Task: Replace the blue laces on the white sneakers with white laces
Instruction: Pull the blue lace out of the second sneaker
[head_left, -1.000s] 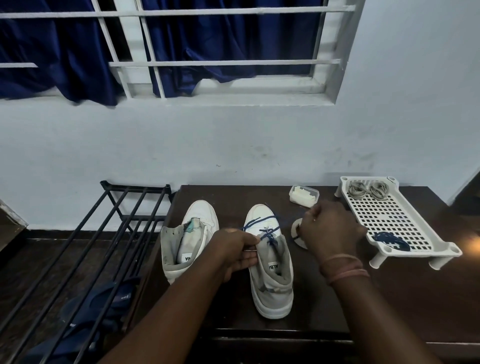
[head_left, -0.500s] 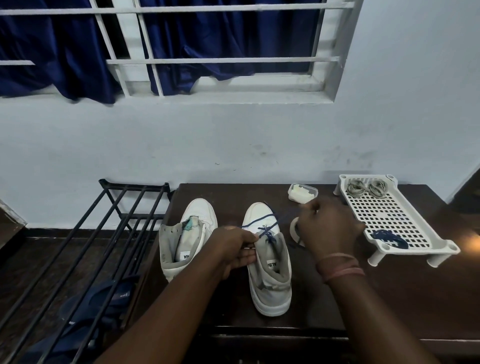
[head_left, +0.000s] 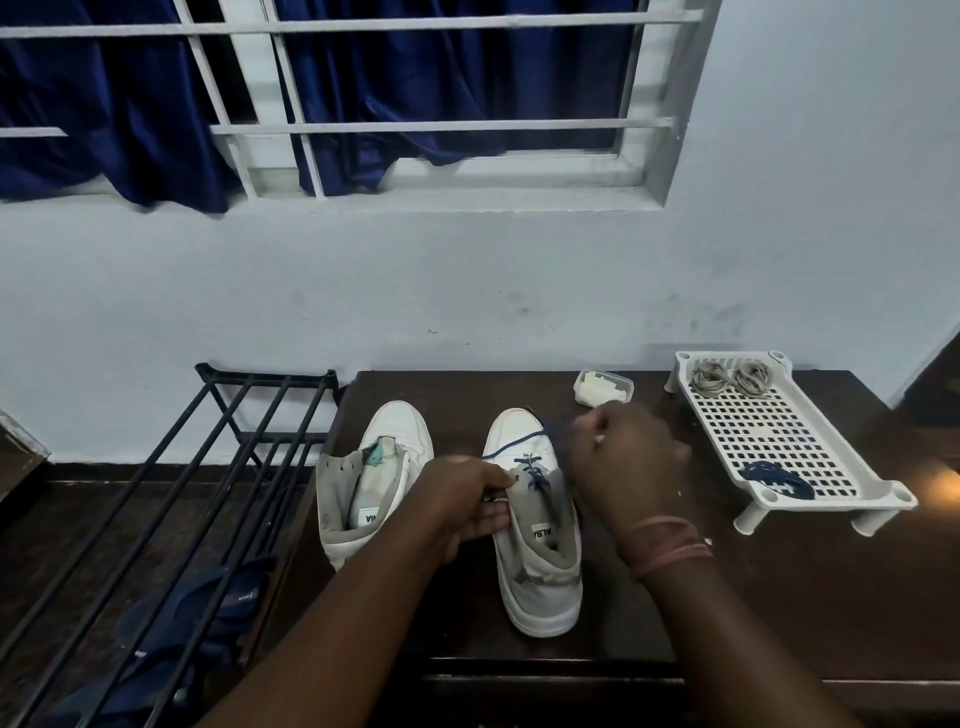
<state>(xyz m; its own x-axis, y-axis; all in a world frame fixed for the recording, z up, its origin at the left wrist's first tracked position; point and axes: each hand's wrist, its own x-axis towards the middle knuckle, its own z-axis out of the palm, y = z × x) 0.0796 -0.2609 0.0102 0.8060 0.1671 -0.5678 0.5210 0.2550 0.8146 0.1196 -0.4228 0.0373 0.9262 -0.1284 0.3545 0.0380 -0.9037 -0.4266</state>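
Note:
Two white sneakers stand on the dark table, toes toward the wall. The left sneaker (head_left: 376, 488) has no lace in it. The right sneaker (head_left: 537, 561) still carries a blue lace (head_left: 530, 470) near its toe. My left hand (head_left: 467, 499) grips the right sneaker's left side by the eyelets. My right hand (head_left: 626, 462) is blurred and pinches a strand of the blue lace, pulled out to the right above the toe. Two coiled white laces (head_left: 732, 376) lie at the far end of a white perforated tray (head_left: 769, 431); a bundled blue lace (head_left: 774, 480) lies at its near end.
A small clear lidded box (head_left: 602, 387) sits at the table's back edge. A black metal shoe rack (head_left: 171, 499) stands to the left, with blue sandals (head_left: 208, 613) under it. The wall and a barred window with blue curtains are behind.
My right hand has moved a little up and right, drawing the blue lace out of the right sneaker. My left hand keeps its grip on the shoe.

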